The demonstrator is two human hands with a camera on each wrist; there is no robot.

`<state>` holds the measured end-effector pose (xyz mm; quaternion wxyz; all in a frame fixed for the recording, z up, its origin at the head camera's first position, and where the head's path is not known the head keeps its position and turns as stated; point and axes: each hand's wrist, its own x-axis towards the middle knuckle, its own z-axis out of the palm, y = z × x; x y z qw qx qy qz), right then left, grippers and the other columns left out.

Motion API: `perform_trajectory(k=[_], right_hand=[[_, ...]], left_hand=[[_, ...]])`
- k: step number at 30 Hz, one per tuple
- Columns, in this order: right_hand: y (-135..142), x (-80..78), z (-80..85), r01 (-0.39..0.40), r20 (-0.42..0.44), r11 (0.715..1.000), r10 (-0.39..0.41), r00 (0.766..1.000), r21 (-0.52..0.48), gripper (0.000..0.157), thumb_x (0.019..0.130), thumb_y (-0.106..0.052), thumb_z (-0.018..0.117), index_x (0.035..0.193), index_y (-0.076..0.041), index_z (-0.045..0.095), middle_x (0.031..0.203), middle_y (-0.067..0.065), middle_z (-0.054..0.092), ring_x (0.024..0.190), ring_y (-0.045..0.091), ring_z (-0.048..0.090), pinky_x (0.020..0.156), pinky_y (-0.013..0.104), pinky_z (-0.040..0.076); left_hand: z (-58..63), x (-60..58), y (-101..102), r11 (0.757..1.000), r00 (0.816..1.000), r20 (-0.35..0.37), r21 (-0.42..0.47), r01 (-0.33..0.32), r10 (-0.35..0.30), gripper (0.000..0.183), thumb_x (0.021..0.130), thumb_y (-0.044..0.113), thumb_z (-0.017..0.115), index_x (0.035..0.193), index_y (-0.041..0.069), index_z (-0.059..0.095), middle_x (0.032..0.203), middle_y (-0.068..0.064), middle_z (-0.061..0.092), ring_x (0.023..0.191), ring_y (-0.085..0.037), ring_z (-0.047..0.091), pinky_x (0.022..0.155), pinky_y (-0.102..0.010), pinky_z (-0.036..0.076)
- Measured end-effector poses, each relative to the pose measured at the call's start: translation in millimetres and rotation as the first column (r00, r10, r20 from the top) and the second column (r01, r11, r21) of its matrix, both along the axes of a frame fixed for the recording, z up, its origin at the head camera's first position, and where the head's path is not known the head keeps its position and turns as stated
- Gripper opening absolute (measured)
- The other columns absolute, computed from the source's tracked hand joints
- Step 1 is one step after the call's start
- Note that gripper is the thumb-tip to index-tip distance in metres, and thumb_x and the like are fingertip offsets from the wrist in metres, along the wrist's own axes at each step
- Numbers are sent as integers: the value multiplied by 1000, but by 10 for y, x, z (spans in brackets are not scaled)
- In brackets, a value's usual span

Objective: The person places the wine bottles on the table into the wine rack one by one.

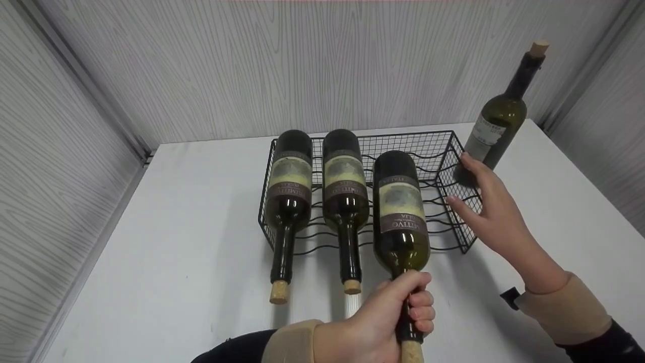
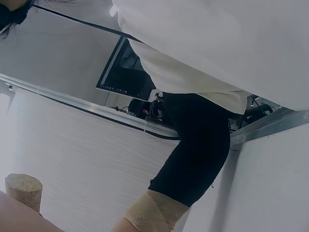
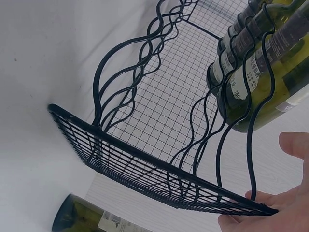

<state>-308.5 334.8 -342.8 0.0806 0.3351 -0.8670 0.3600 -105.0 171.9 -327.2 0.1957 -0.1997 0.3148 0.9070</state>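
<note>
arrangement of bottles, read from left to right. at the left end of the black wire rack (image 1: pixel 433 146), a first bottle (image 1: pixel 289 189) lies on its side, its neck jutting past the rack's near edge. next to it in the rack, a narrow gap away, a second bottle (image 1: pixel 345 181) lies the same way. farther right, a third bottle (image 1: pixel 401 201) is held over the rack, its neck clamped in the curled fingers of the left hand (image 1: pixel 385 312); whether its body bears on the rack cannot be told. at the rack's right end, the right hand (image 1: pixel 496 214) appears to touch the frame, thumb and fingers apart rather than clamped. just beside that end, outside the rack, a fourth bottle (image 1: pixel 499 121) stands upright. judged from this layout, two bottles are placed, the third is nearly so, and the fourth is not yet racked.
</note>
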Motion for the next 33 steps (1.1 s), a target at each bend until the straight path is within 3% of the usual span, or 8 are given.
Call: perform_trajectory(k=[8, 15, 33], right_hand=[[-11, 1, -15, -2, 4, 1000, 2, 1000, -18, 72, 103, -18, 69, 164, -4, 36, 171, 22, 35, 158, 48, 30, 125, 73, 25], [-17, -4, -23, -9, 6, 1000, 9, 1000, -27, 71, 102, -17, 70, 164, -4, 36, 171, 22, 35, 158, 48, 30, 125, 73, 26], [-10, 0, -27, -3, -7, 1000, 3, 1000, -5, 73, 102, -15, 70, 164, -2, 34, 169, 25, 35, 156, 50, 31, 125, 72, 27]], left_hand=[[-95, -86, 74, 997, 997, -26, -15, -74, 74, 15, 102, 21, 62, 93, 19, 50, 65, 11, 39, 56, 1, 36, 56, -11, 37], [-157, -208, 143, 992, 992, -18, -29, -122, 122, 19, 102, 24, 65, 91, 19, 50, 65, 11, 42, 57, 0, 39, 58, -12, 40], [-176, -536, 135, 972, 972, -23, 3, -235, 235, 25, 103, 31, 67, 86, 16, 57, 66, 8, 49, 57, -1, 44, 58, -13, 45]])
